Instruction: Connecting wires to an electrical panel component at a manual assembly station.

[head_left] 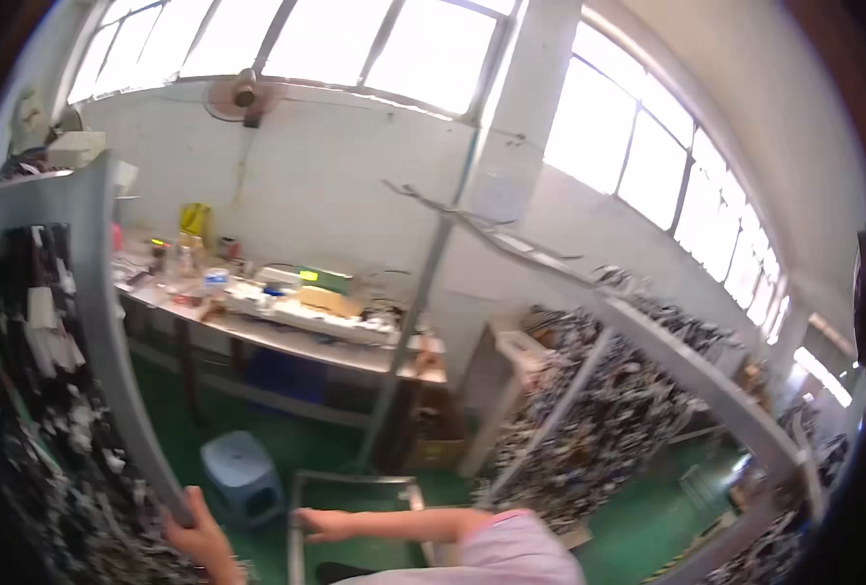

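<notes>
My left hand (199, 538) grips the lower part of a tall grey metal rack frame (111, 322) at the left, its thumb along the near edge. Dense dark and white strips or cables fill that rack (53, 390). My right arm, in a pale sleeve (516, 546), reaches across to the left. At its end, my right hand (324, 525) is closed on the side bar of a low metal frame (355, 478) near the floor. The fingertips of both hands are partly hidden and somewhat blurred.
A blue plastic stool (241, 476) stands between the rack and a cluttered workbench (257, 331) along the wall. To the right, another grey metal frame (686, 351) slants before a big heap of tangled pieces (598, 419). A cardboard box (438, 453) sits beyond the low frame.
</notes>
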`<control>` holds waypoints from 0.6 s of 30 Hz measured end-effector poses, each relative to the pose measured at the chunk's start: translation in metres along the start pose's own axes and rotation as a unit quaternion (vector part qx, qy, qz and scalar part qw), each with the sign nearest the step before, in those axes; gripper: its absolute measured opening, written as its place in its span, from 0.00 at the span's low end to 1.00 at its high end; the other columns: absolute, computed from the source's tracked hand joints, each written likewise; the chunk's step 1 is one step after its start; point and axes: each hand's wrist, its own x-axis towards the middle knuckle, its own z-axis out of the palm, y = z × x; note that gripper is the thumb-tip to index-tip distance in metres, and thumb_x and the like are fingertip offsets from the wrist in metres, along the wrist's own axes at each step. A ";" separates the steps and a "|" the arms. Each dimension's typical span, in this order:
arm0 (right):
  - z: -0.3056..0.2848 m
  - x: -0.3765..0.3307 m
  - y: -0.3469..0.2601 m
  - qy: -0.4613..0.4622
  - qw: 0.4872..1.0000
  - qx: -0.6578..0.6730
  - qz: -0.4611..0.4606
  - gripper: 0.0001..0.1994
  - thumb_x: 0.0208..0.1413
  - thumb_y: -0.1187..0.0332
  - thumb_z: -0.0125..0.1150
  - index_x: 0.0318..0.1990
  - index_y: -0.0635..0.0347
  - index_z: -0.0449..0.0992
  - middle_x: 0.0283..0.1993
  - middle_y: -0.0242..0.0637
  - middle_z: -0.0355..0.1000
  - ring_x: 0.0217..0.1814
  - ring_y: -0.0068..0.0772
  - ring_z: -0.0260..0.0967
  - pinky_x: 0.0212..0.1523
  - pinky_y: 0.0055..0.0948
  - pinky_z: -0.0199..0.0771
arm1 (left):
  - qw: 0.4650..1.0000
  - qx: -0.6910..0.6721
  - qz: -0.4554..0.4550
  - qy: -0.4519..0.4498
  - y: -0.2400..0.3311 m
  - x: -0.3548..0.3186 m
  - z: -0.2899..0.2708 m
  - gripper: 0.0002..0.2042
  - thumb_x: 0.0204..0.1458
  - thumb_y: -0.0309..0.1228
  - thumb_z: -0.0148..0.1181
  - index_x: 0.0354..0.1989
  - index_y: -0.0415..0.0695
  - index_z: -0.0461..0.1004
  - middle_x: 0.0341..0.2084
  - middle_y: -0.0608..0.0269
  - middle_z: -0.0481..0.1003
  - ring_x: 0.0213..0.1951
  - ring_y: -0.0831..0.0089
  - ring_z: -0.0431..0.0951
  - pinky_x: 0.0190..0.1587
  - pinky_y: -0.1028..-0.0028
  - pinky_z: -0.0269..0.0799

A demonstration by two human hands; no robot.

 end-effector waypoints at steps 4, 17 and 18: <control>0.018 -0.043 -0.092 0.023 0.997 0.053 0.054 0.41 0.51 0.69 0.65 0.70 0.49 0.47 0.55 0.46 0.68 0.49 0.45 0.72 0.51 0.40 0.73 | 0.974 -0.008 -0.169 -0.152 -0.032 0.036 -0.075 0.15 0.58 0.35 0.62 0.33 0.31 0.74 0.22 0.63 0.72 0.22 0.74 0.66 0.27 0.67 0.64; -0.221 -0.291 -0.272 0.683 0.595 0.207 -0.370 0.37 0.55 0.45 0.56 0.65 0.62 0.60 0.55 0.49 0.68 0.60 0.48 0.63 0.67 0.56 0.47 | 0.975 -0.099 -0.166 -0.112 -0.008 0.011 -0.022 0.12 0.56 0.29 0.64 0.26 0.35 0.72 0.20 0.64 0.71 0.21 0.80 0.66 0.26 0.78 0.61; -0.226 -0.352 -0.252 0.692 0.600 0.219 -0.336 0.37 0.55 0.45 0.56 0.65 0.62 0.60 0.55 0.49 0.68 0.60 0.48 0.63 0.67 0.56 0.47 | 0.973 -0.124 -0.148 -0.129 -0.009 0.009 -0.015 0.13 0.56 0.30 0.63 0.24 0.36 0.70 0.19 0.65 0.69 0.20 0.81 0.63 0.24 0.80 0.57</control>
